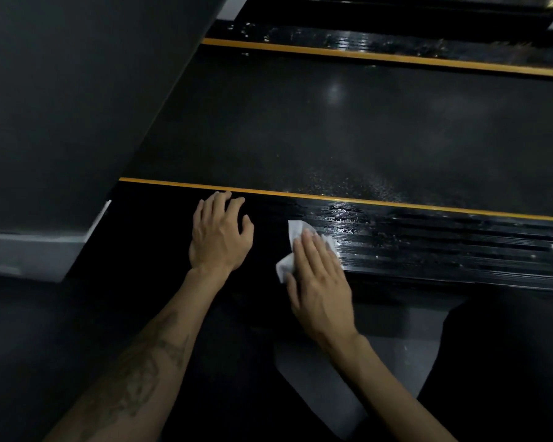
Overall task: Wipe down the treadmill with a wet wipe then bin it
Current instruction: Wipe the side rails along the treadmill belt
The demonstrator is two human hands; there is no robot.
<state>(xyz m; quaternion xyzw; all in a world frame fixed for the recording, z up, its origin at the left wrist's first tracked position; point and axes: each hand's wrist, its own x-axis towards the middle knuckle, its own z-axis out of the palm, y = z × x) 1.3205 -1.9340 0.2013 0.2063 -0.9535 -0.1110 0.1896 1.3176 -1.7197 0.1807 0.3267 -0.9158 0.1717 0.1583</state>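
Note:
The treadmill's dark belt (pixel 348 122) runs across the view between two yellow-edged black side rails. On the near rail (pixel 428 244), my right hand (pixel 320 282) lies flat with straight fingers and presses a white wet wipe (pixel 292 244) onto the ribbed surface. To the right of the wipe the rail shines wet with streaks. My left hand (pixel 219 231) rests on the same rail just left of the wipe, fingers spread and slightly bent, fingertips near the yellow stripe. It holds nothing.
The far rail (pixel 380 46) also glistens wet. A dark grey upright panel (pixel 61 106) of the treadmill fills the left side, with a pale base below it. Grey floor (pixel 396 362) shows under my forearms, with dark clothing at the lower right.

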